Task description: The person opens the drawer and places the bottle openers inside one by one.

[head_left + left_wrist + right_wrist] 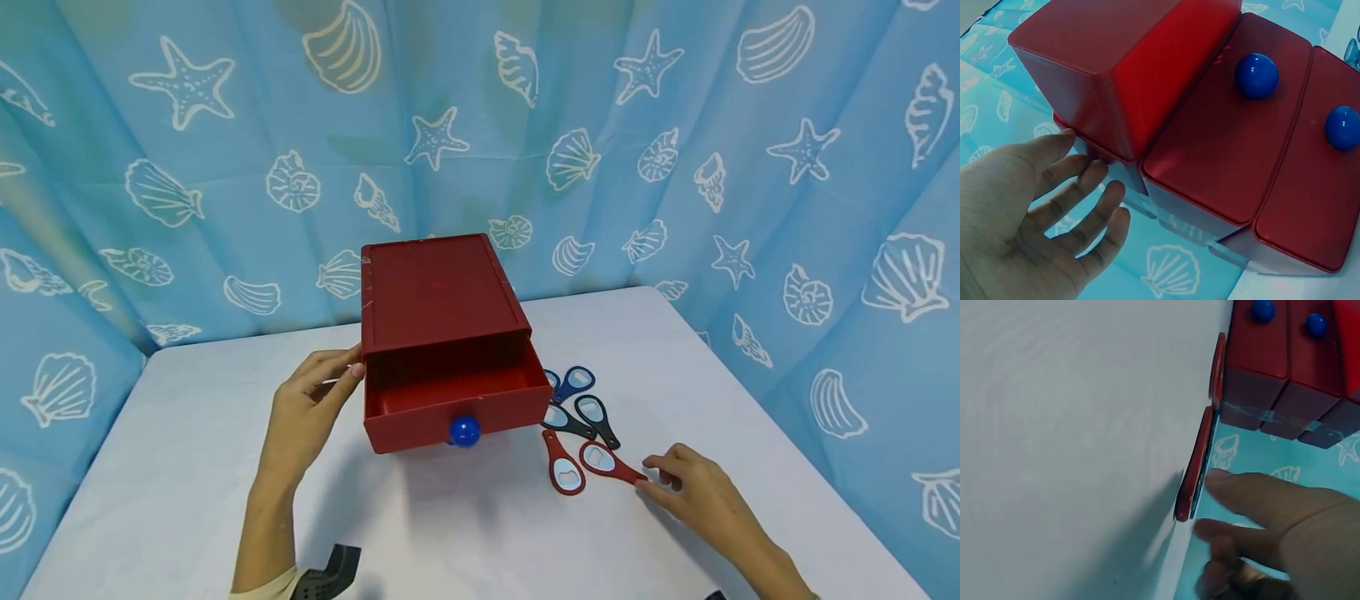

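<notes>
A dark red drawer cabinet (442, 292) stands on the white table, its top drawer (457, 421) pulled out by a blue knob's front. My left hand (311, 408) rests fingertips at the cabinet's left side, fingers spread and relaxed in the left wrist view. A red bottle opener (603, 461) lies to the right of the cabinet. At its handle end is my right hand (701, 500), thumb and index fingertips apart on either side of it. Another red bottle opener (564, 467) lies closer to the cabinet.
Two dark green bottle openers, one of them (596, 414) fully visible, and blue ones (576, 381) lie behind, partly hidden by the drawer. Two lower drawers with blue knobs (1257, 76) appear in the left wrist view. A blue seashell curtain (465, 167) surrounds the table (202, 433).
</notes>
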A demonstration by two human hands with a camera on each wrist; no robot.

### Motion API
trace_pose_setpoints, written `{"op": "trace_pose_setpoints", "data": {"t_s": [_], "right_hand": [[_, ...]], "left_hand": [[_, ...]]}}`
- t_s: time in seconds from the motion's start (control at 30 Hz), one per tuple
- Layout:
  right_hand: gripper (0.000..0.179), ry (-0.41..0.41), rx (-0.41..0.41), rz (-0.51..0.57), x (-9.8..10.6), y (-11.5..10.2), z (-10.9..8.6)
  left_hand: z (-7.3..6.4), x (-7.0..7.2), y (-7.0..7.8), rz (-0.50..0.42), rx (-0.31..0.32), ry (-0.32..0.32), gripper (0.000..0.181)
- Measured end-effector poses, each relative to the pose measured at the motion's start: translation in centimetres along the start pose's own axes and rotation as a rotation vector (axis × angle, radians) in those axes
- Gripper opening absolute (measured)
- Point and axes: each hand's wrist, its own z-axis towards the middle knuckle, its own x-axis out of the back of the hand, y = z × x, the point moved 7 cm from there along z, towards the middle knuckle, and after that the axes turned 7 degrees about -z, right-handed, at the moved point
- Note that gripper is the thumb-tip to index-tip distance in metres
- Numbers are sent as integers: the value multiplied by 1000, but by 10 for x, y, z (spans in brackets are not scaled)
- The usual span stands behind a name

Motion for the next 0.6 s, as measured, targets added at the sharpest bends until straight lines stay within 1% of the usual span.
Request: {"op": "trace_pose_setpoints", "data": {"t_s": [0.1,0.2,0.33,0.47,0.57,0.6], "right_hand": [[26,-16,14,-23,-6,1,1],[23,-6,42,-56,-7,-3,4],[18,18,63,-67,-6,-10,5],[16,35,32,-26,-4,-7,1],[17,67,6,21,0,-1,-4],[17,90,12,36,2,0,-5]], "left_hand": [[0,0,-1,-6,-2,-1,38],[0,3,-1,-2,-3,5,38],[-1,7,-2,1,-3,15,38],[-1,6,-4,-12,-1,10,38],[0,3,-4,-19,0,-3,39],[0,2,-4,-18,0,-5,39]]}}
